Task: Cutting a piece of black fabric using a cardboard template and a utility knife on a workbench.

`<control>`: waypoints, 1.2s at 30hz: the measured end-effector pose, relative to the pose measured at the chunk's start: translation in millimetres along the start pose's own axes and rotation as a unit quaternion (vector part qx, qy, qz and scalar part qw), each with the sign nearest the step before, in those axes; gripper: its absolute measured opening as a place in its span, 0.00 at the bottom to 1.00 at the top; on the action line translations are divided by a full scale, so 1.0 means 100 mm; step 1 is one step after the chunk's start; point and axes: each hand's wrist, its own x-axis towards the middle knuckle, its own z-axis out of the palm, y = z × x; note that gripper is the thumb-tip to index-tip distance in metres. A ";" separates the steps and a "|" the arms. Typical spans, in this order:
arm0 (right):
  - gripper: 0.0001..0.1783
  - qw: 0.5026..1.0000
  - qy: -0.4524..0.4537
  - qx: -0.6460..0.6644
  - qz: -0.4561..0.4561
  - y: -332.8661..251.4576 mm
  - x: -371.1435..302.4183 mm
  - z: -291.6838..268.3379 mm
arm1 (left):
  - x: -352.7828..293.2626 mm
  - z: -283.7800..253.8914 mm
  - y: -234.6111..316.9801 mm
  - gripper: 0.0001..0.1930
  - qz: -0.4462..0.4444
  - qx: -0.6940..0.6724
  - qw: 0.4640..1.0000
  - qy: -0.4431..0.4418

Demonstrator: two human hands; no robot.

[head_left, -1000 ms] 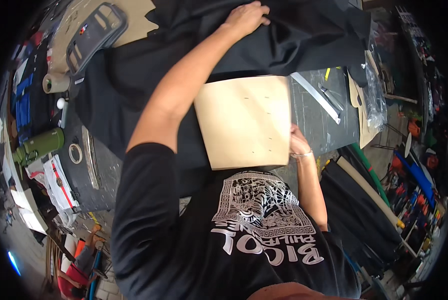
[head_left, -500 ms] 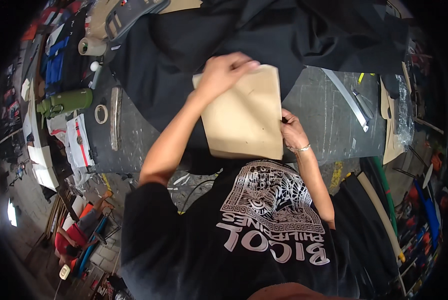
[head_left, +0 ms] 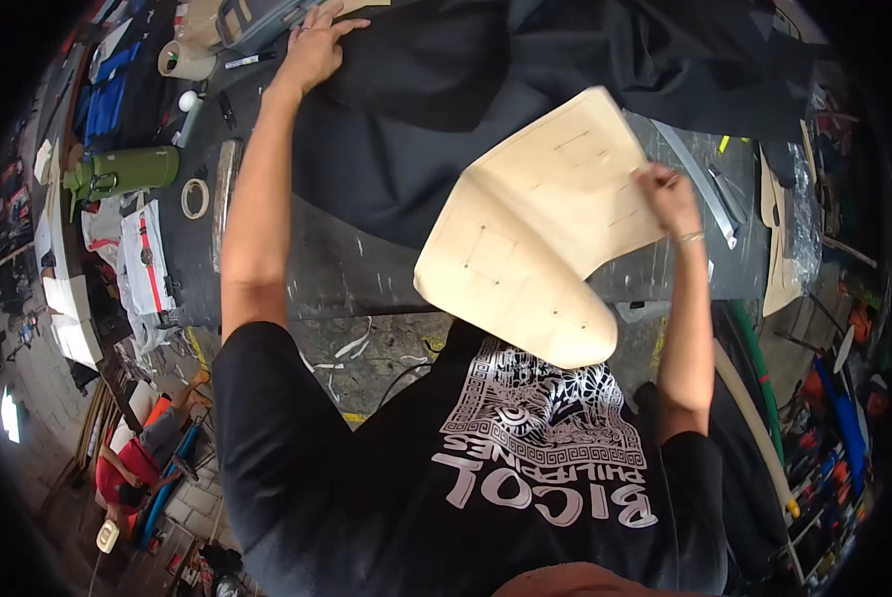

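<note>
Head view is the only view I receive. For edges, I first follow the front edge of the dark table (head_left: 346,267): one rounded end of the tan sheet (head_left: 540,219) reaches over it, close to the black shirt (head_left: 555,458). The rest of the sheet is over the table and over part of the black fabric (head_left: 396,124), tilted and bent along a crease. Between the fabric and the front edge, a strip of table gives some room to the left of the sheet. On the right side, room is more narrow, because the metal ruler (head_left: 714,214) lies just beside the right hand (head_left: 673,196).

This right hand is closed, its fingers pinching the right edge of the sheet; the fingertips are a little blurred. The left hand (head_left: 316,45) is well apart, with fingers spread and nothing held, at the fabric near the grey frame (head_left: 252,25). If it presses down, I cannot tell.

I count two hands, one sheet, one ruler, and at the left one green bottle (head_left: 132,171), one narrow tape ring (head_left: 194,216) and one wide roll (head_left: 189,65).
</note>
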 end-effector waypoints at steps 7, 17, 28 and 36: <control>0.11 0.999 0.024 -0.032 -0.033 0.12 0.18 -0.99 | -0.20 -0.33 0.12 0.26 -0.041 -0.447 0.875 -0.181; 0.20 0.974 -0.109 0.185 0.068 -0.10 0.19 -0.19 | -0.52 -0.48 0.01 0.49 0.051 -0.121 0.967 -0.217; 0.51 0.924 -0.041 0.370 0.081 -0.39 0.86 -0.18 | -0.86 -0.71 0.04 0.34 0.066 -0.061 0.984 -0.152; 0.23 0.926 0.192 0.324 -0.014 -1.00 1.16 -0.09 | -0.69 -1.06 -1.31 0.13 -0.047 -0.031 0.981 0.186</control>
